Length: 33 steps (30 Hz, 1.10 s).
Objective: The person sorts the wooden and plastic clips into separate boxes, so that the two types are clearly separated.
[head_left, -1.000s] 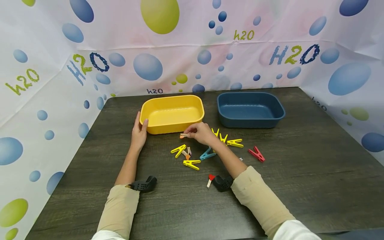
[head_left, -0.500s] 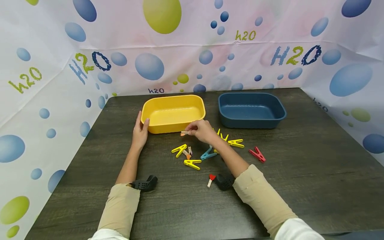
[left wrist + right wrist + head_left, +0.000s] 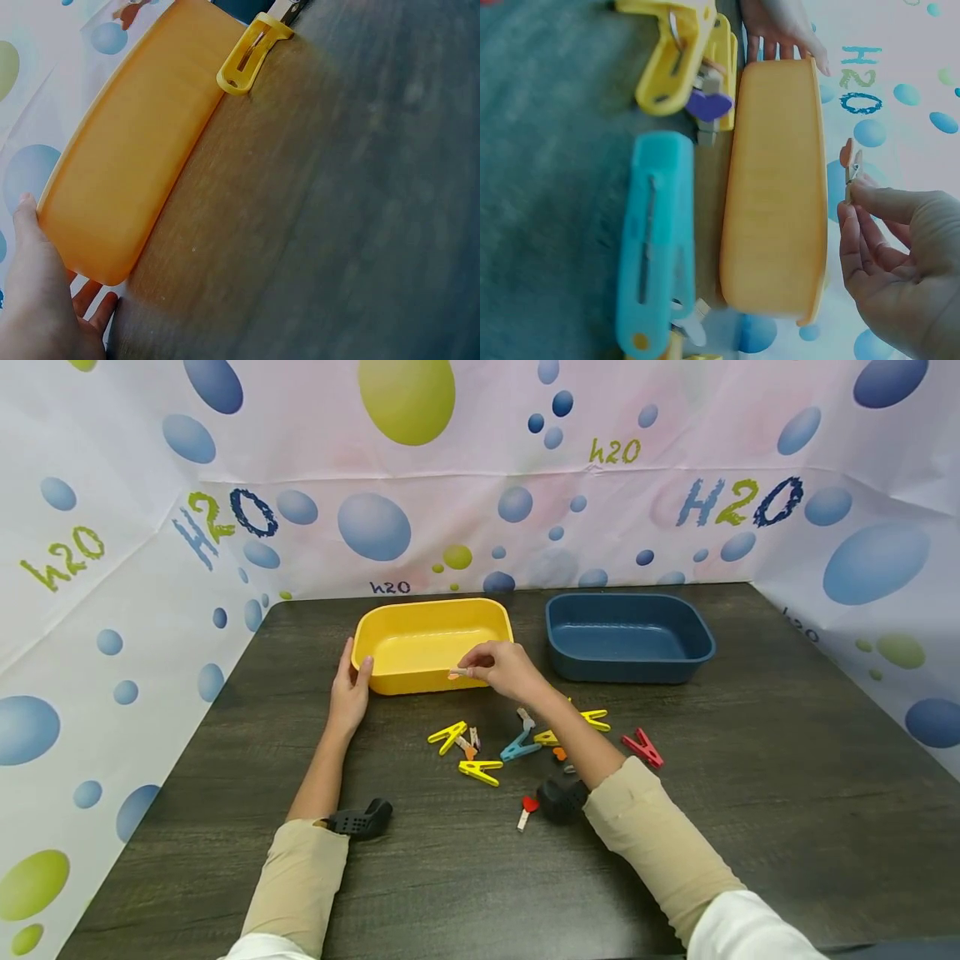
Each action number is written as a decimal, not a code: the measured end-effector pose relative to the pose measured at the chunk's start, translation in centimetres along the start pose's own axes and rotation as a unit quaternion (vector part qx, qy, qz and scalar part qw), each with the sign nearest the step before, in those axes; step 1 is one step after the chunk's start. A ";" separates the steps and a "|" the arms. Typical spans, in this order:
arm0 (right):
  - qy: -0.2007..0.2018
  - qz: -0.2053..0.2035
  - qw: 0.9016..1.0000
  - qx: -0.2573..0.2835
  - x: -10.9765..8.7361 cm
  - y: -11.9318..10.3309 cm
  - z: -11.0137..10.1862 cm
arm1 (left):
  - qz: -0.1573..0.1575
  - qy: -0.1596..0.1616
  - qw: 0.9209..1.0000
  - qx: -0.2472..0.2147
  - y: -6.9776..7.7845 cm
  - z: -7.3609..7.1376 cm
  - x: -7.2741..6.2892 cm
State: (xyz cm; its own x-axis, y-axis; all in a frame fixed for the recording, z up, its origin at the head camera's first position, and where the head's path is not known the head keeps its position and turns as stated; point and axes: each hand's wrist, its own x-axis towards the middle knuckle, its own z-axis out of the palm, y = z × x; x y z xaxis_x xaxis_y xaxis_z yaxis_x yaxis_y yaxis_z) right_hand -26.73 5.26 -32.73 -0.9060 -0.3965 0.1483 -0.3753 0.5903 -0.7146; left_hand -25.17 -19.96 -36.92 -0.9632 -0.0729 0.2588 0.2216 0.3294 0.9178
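Note:
My right hand (image 3: 501,672) pinches a small wooden clothespin (image 3: 850,171) with an orange decoration between thumb and fingertips, just above the front rim of the yellow tub (image 3: 420,682). My left hand (image 3: 349,695) rests against the tub's left front corner, its fingers straight along the end wall and the thumb at the front. Plastic clothespins lie in front of the tub, among them a yellow one (image 3: 480,770), a blue one (image 3: 519,746) and a red one (image 3: 642,747). Several small wooden clothespins lie among them; my right forearm hides part of the group.
A dark blue tub (image 3: 628,670) stands to the right of the yellow one. A wooden clothespin with a red heart (image 3: 529,804) lies nearer the front, beside the right wrist's black strap. A bubble-patterned sheet (image 3: 442,518) rises behind the dark wooden table (image 3: 420,893).
My right hand has risen slightly toward the yellow tub's rim with the wooden clothespin, uncovering more clothespins beneath the forearm. My left hand has stayed against the tub.

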 end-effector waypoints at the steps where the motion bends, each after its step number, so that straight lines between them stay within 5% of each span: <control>1: 0.002 0.001 1.000 0.004 0.2 0.0 -0.1 | 0.001 0.000 1.000 0.003 0.0 0.0 0.0; 19: 0.038 0.018 0.998 0.053 4.4 1.3 -0.3 | 0.002 0.002 1.000 0.008 0.0 -0.3 0.0; 28: 0.062 0.045 0.994 0.080 4.7 2.1 0.3 | 0.000 -0.003 1.000 0.008 0.0 -0.2 0.1; 33: 0.083 0.043 0.992 0.081 4.7 2.5 0.5 | 0.002 0.002 1.000 0.010 -1.6 -0.2 0.8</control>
State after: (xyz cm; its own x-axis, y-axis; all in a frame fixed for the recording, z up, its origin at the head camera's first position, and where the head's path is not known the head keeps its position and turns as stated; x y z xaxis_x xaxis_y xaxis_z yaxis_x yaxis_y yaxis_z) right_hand -31.81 4.52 -34.15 -0.9582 -0.2199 0.1830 -0.2709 0.4915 -0.8277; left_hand -26.23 -20.69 -38.15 -0.9617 -0.0745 0.2638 0.2229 0.3476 0.9108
